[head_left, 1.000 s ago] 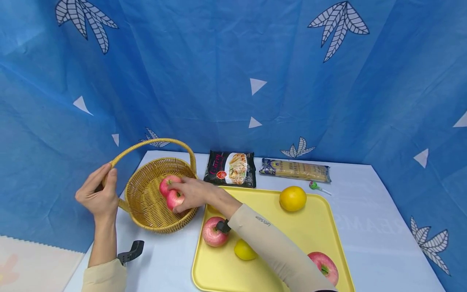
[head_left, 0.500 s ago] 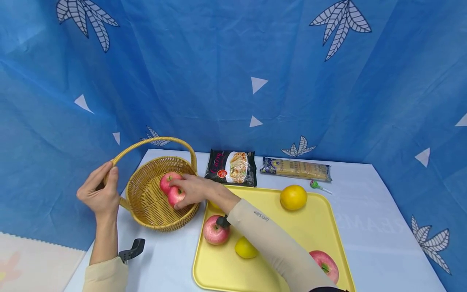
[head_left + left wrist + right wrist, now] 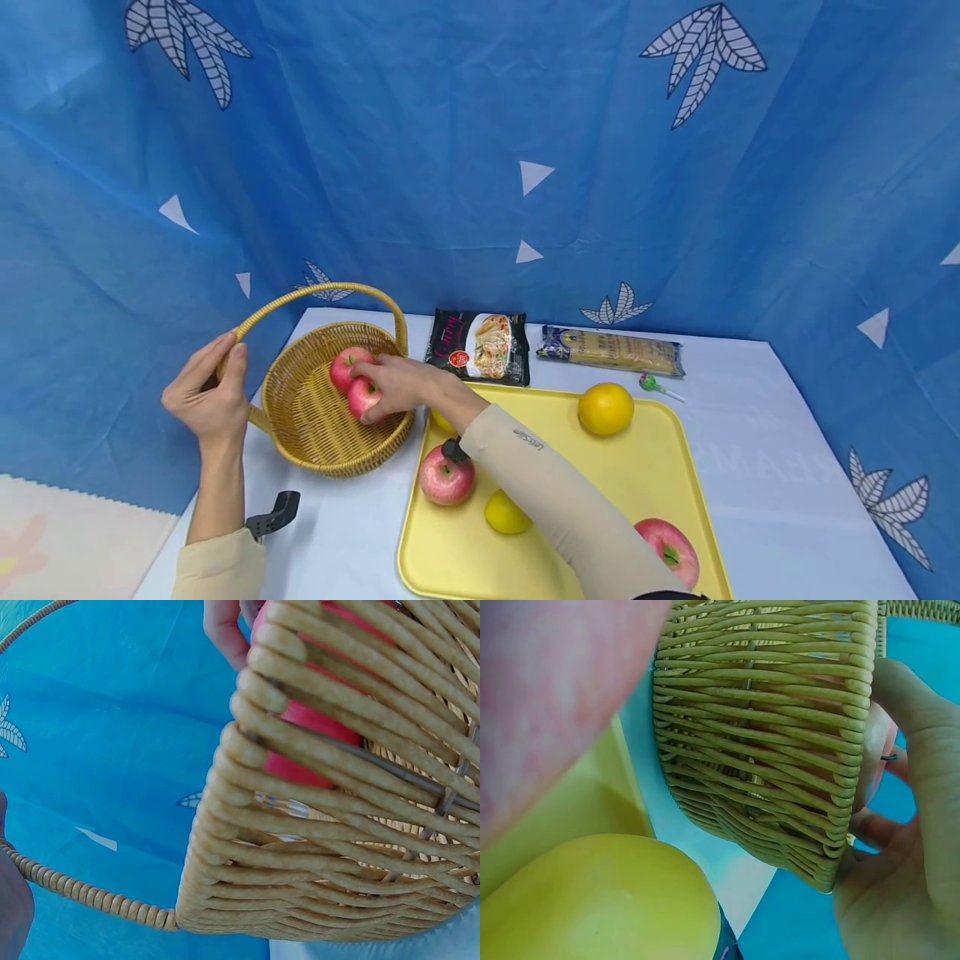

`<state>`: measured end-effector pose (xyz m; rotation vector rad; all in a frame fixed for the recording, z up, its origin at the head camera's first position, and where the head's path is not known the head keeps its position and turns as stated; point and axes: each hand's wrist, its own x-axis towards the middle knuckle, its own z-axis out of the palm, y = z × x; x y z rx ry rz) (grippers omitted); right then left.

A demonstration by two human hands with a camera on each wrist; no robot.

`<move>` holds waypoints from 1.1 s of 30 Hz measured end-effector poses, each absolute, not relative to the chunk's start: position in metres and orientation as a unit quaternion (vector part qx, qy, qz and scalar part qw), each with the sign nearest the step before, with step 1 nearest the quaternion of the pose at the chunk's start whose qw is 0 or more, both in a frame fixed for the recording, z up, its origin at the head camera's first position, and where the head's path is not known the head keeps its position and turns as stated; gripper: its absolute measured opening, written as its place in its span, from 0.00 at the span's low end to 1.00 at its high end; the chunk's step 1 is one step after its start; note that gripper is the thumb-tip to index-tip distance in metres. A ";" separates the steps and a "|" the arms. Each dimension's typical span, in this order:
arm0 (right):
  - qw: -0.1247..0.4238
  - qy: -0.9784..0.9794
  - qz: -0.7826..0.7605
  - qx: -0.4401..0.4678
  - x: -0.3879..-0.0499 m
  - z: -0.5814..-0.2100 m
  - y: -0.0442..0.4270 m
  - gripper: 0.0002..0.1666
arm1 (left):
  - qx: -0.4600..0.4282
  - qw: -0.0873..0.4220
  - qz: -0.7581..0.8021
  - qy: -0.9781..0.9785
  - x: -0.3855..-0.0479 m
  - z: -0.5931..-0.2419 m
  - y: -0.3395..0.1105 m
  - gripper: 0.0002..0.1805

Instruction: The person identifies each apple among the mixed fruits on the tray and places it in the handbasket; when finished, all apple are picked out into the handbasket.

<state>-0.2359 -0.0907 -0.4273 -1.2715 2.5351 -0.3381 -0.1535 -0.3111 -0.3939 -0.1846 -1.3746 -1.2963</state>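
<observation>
My left hand (image 3: 210,396) grips the handle (image 3: 330,289) of a wicker basket (image 3: 300,442) at its left side. In the left wrist view only the edge of that hand (image 3: 13,900) shows, beside the handle. Over the basket's right rim reaches my right hand (image 3: 408,387), its thumb and fingers around a red apple (image 3: 362,398) inside. A second red apple (image 3: 347,365) touches the held one on its far side. In the right wrist view the basket wall (image 3: 765,727) partly hides the apple (image 3: 874,754) by my fingers.
Right of the basket, a yellow tray (image 3: 600,533) bears an apple (image 3: 447,477), a lemon (image 3: 506,512), an orange-yellow fruit (image 3: 605,408) and another apple (image 3: 670,550). Behind it lie a black noodle packet (image 3: 491,346), a pasta packet (image 3: 611,350) and a lollipop (image 3: 651,382).
The right hand and both apples in the basket have shifted slightly towards the basket's far side. My left hand keeps its grip on the handle.
</observation>
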 end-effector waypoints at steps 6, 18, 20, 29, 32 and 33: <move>0.143 0.879 -0.108 -0.443 -0.238 -0.427 -0.092 0.44 | -0.076 0.583 -0.550 -0.593 -0.154 -0.394 -0.311 0.10; 0.138 0.881 -0.094 -0.443 -0.242 -0.427 -0.095 0.44 | -0.095 0.592 -0.569 -0.564 -0.155 -0.393 -0.309 0.10; 0.138 0.880 -0.090 -0.445 -0.243 -0.427 -0.095 0.44 | -0.097 0.593 -0.571 -0.560 -0.155 -0.393 -0.309 0.10; 0.134 0.881 -0.085 -0.445 -0.242 -0.429 -0.096 0.44 | -0.093 0.590 -0.567 -0.568 -0.154 -0.393 -0.309 0.10; 0.134 0.883 -0.083 -0.442 -0.242 -0.430 -0.096 0.45 | -0.094 0.589 -0.567 -0.568 -0.154 -0.393 -0.309 0.10; 0.135 0.883 -0.083 -0.441 -0.242 -0.430 -0.096 0.45 | -0.094 0.588 -0.567 -0.568 -0.154 -0.393 -0.309 0.10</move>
